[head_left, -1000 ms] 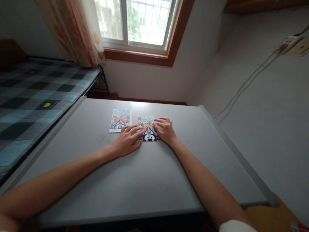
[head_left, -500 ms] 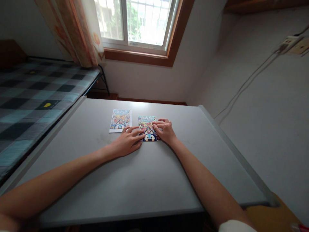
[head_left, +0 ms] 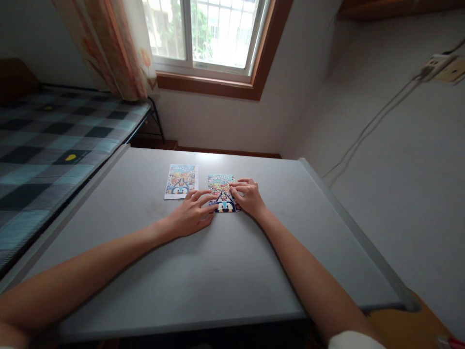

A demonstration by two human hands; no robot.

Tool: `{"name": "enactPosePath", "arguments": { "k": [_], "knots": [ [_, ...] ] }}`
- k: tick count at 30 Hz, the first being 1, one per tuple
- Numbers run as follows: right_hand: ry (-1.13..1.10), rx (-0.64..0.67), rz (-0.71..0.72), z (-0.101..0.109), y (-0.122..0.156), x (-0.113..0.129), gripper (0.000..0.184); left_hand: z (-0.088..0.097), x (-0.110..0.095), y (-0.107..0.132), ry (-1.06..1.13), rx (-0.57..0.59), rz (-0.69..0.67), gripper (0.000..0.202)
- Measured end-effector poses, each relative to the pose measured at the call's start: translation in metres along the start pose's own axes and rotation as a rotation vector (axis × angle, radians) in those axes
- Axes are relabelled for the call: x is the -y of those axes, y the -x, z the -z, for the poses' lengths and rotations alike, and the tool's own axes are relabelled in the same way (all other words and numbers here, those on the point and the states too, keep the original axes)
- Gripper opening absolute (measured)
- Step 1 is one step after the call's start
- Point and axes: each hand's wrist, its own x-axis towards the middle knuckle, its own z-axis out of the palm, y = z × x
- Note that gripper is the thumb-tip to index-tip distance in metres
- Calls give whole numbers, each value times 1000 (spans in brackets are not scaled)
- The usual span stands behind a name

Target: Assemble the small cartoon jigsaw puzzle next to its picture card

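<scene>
A small, brightly coloured cartoon picture point(head_left: 222, 186), which looks like an assembled jigsaw puzzle, lies flat between my hands. A blue dog-like face fills its lower edge, with a crowd of small figures above. My left hand point(head_left: 192, 212) rests with spread fingers at the picture's lower left, fingertips on its edge. From the right side my right hand point(head_left: 249, 197) touches it, its fingers loosely bent and apart over the right edge. Left of the puzzle lies a printed paper sheet point(head_left: 181, 180) with the same design and a white margin; my left hand's fingers come close to its lower right corner.
Everything lies on a pale grey table point(head_left: 203, 276) with raised side edges. A bed with a checked mat point(head_left: 87, 131) stands to the left, and a curtain point(head_left: 116, 53) hangs by the window point(head_left: 221, 34). Cables point(head_left: 378, 114) run down the right wall from a socket.
My left hand's fingers have shifted very slightly at the picture's lower left edge. My right hand, the puzzle and the printed sheet stay in place.
</scene>
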Motion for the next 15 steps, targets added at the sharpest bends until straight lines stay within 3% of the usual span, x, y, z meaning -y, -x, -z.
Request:
{"name": "enactPosePath", "arguments": {
  "k": [15],
  "knots": [
    [35, 2, 0, 0, 1, 2, 29, 2, -4, -2, 22, 24, -17, 32]
  ]
}}
